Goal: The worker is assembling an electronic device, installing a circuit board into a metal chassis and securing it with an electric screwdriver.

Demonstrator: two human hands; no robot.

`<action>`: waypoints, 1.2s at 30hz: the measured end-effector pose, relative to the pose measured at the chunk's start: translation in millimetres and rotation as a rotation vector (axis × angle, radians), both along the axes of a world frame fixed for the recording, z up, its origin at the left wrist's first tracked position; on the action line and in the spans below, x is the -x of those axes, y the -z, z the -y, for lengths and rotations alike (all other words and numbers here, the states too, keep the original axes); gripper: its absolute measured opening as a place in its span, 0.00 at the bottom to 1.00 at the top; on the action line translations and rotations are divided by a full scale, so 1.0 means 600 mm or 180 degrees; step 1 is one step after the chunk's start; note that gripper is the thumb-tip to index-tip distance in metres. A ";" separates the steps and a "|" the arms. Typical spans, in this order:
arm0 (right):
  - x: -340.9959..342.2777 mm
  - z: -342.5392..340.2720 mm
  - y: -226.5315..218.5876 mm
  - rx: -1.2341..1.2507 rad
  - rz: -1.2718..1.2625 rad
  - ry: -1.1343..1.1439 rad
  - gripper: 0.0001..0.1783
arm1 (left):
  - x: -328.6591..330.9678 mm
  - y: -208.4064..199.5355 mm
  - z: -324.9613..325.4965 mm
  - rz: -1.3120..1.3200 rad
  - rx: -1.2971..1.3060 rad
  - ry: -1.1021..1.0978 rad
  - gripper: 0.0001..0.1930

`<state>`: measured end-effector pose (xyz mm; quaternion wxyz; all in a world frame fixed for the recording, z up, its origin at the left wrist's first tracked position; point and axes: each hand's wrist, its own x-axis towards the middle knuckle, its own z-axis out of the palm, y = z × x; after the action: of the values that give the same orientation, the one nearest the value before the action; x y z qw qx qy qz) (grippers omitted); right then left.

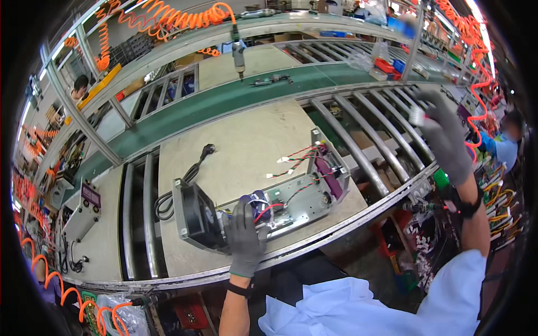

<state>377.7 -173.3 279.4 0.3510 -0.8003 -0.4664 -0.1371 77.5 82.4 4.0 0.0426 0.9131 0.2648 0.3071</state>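
An open metal chassis [305, 204] lies on a pale board on the roller line. A black fan [203, 215] fills its left end; a purple panel [326, 176] stands at its right end. My left hand [245, 238], in a grey glove, rests on the near side beside the fan. Its fingers stretch toward the purple-blue capacitors [259, 203] and a red wire. My gloved right hand [448, 137], blurred, is raised over the rollers at the right, its fingers around a small white piece [417, 116]. Twisted wires with white connectors [294, 161] stick out of the chassis.
A black power cord [196, 165] lies on the board behind the fan. A screwdriver [239, 59] hangs from an orange coiled hose above the green belt [319, 78], where another tool [272, 80] lies. A second metal unit [84, 215] sits at left. A co-worker [501, 145] is at far right.
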 end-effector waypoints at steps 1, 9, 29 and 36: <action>0.014 -0.072 0.001 -0.0072 0.0945 -0.0243 0.16 | 0.001 -0.001 -0.003 0.0092 0.0000 0.0022 0.34; 0.169 -0.452 0.107 0.2600 0.3305 -0.2324 0.04 | -0.016 0.007 -0.017 0.0388 0.0082 -0.0322 0.24; 0.129 -0.561 0.342 0.5127 0.0502 -0.2716 0.12 | -0.014 0.025 -0.024 0.0434 0.0204 -0.0270 0.16; 0.113 -0.566 0.366 0.5049 0.0852 -0.3137 0.16 | -0.008 0.028 -0.023 0.0371 0.0172 -0.0114 0.24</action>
<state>309.9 166.5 59.7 -0.3342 -0.4958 -0.7459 0.2935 82.5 96.4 -12.9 0.0770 0.8873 0.2863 0.3532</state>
